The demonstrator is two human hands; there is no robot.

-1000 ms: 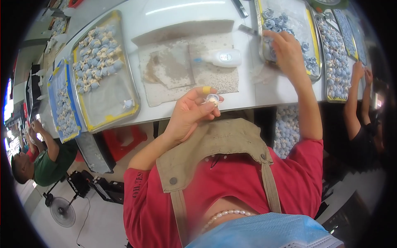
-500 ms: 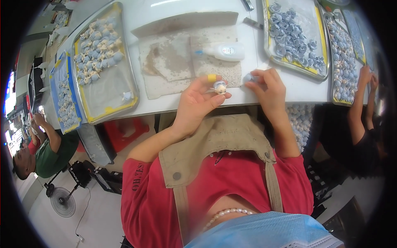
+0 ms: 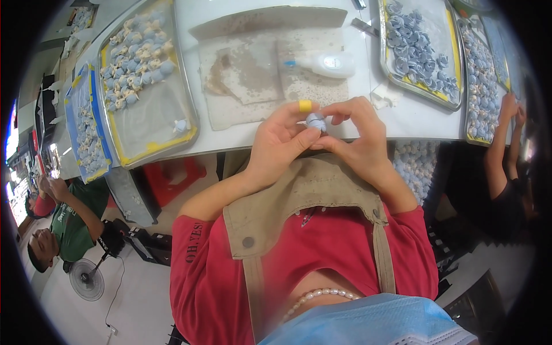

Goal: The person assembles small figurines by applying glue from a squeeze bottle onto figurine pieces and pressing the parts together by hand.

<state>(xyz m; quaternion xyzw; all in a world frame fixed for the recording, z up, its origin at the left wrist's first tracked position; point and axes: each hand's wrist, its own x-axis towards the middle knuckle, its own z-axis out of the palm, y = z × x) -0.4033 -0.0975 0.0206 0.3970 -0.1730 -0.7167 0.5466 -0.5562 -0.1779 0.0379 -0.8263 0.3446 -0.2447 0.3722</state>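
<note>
At the table's near edge, a small doll head (image 3: 315, 121) with a blue-grey hair piece shows between my two hands. My left hand (image 3: 279, 141) grips it between thumb and fingers, and one finger wears a yellow band. From the other side my right hand (image 3: 365, 135) closes in, thumb and forefinger pressed on the blue-grey piece. The face of the head is hidden now. Beyond my hands, a white glue bottle with a blue tip (image 3: 330, 64) lies on its side on a stained cardboard sheet (image 3: 247, 112).
On the left, a metal tray (image 3: 150, 150) holds many blue-and-cream heads beside a blue-rimmed tray (image 3: 107, 155). To the right, another tray (image 3: 422, 99) carries blue-grey curled pieces. White scraps (image 3: 384, 95) lie near it. A co-worker's hands (image 3: 510, 109) are at the far right.
My right hand has moved left with the blue-grey piece and met the head in my left hand. The head has turned, so its face no longer shows. The whole view has shifted slightly.
</note>
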